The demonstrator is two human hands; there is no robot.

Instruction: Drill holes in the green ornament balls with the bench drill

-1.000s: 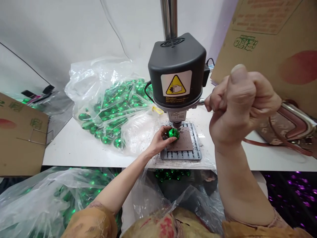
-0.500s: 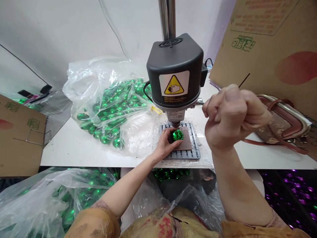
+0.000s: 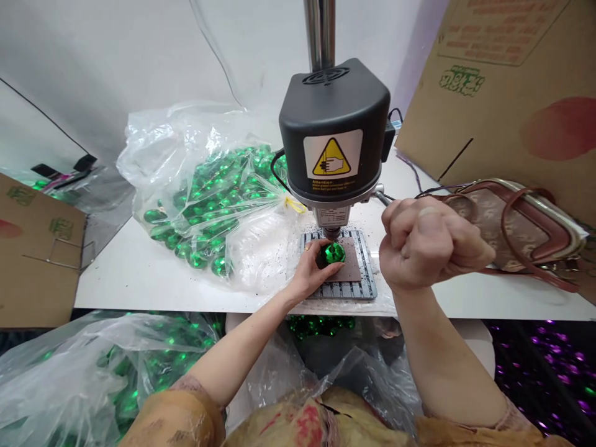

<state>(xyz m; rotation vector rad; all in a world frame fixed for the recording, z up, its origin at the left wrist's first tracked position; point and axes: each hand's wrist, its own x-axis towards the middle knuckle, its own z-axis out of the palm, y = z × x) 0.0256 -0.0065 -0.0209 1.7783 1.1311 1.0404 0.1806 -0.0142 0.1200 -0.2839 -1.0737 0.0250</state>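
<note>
A small bench drill press (image 3: 334, 130) with a black head and a yellow warning label stands on the white table (image 3: 139, 273). My left hand (image 3: 313, 268) pinches a shiny green faceted bead (image 3: 334, 252) on the brown pad (image 3: 350, 266) of the drill's base, right under the bit. My right hand (image 3: 426, 243) is a closed fist wrapped round the drill's feed lever (image 3: 382, 197), whose metal rod shows at the knuckles.
A clear plastic bag of green beads (image 3: 209, 192) lies left of the drill. Another bag of green beads (image 3: 93, 372) sits below the table edge. A cardboard box (image 3: 503, 81) leans at the right, with a patterned handbag (image 3: 521, 223) in front. Purple beads (image 3: 549, 366) lie low right.
My right fist has swung down with the lever, from above the drill head's level to beside the base. My left hand shifted the green bead slightly right, under the bit.
</note>
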